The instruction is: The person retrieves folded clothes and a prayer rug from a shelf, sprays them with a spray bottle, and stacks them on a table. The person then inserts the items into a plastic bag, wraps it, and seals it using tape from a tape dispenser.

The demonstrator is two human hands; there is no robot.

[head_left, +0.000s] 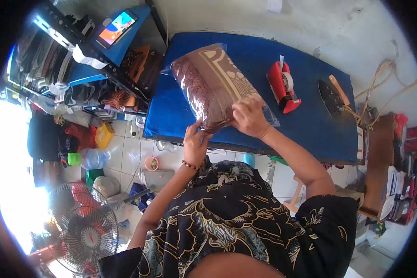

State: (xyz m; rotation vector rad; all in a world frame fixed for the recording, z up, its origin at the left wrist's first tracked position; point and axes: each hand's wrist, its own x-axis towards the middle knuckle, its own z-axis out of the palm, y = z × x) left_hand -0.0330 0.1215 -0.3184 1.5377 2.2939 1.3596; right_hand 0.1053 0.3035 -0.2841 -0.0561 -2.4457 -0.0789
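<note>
A folded brown fabric with a cream pattern lies inside a clear plastic bag (204,78) on the blue-covered table (171,120). At the near left corner of the bag, my left hand (196,144) has its fingers closed on the plastic edge. My right hand (251,116) grips the near right part of the bag with curled fingers, its fingertips partly hidden. The bag's loose clear plastic sticks out past the fabric beside my right wrist.
A red tape dispenser (282,88) and an iron (332,96) with a wooden handle rest on the table, toward the right. Shelves of folded cloth stand at left, with a lit phone (117,28) on top. A fan (85,231) is at lower left.
</note>
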